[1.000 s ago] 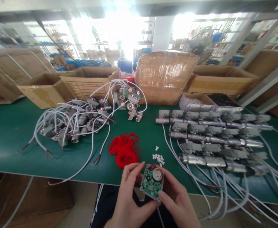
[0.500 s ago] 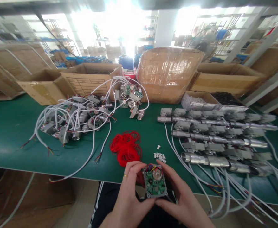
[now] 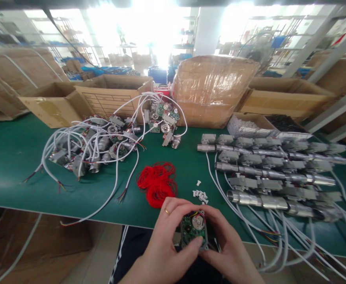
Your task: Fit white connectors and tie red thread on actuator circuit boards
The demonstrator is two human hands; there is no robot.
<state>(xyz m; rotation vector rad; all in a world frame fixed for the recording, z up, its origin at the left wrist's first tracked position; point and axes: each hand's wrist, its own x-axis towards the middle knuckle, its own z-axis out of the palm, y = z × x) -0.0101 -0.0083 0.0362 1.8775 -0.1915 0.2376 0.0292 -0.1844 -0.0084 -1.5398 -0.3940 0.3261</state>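
Both my hands hold a small grey module with a green circuit board [image 3: 194, 230] just below the table's front edge. My left hand [image 3: 163, 244], a ring on one finger, curls round its left side with the thumb on the board's lower edge. My right hand [image 3: 229, 248] wraps its right side, fingers arched over the top. A silver disc and coloured wires show on the board. A heap of red thread loops [image 3: 157, 182] and several small white plastic pieces [image 3: 200, 193] lie on the green table [image 3: 13, 165] just beyond my hands.
A tangle of white cables with similar modules [image 3: 101, 142] lies at left centre. Rows of metal cylindrical assemblies with cables [image 3: 267, 173] fill the right. Cardboard boxes [image 3: 107, 98] and a wrapped brown parcel [image 3: 214, 90] stand along the back.
My hands have closed more tightly round the module and drawn it slightly lower and nearer. The fingers now cover more of the board. The view has shifted a little.
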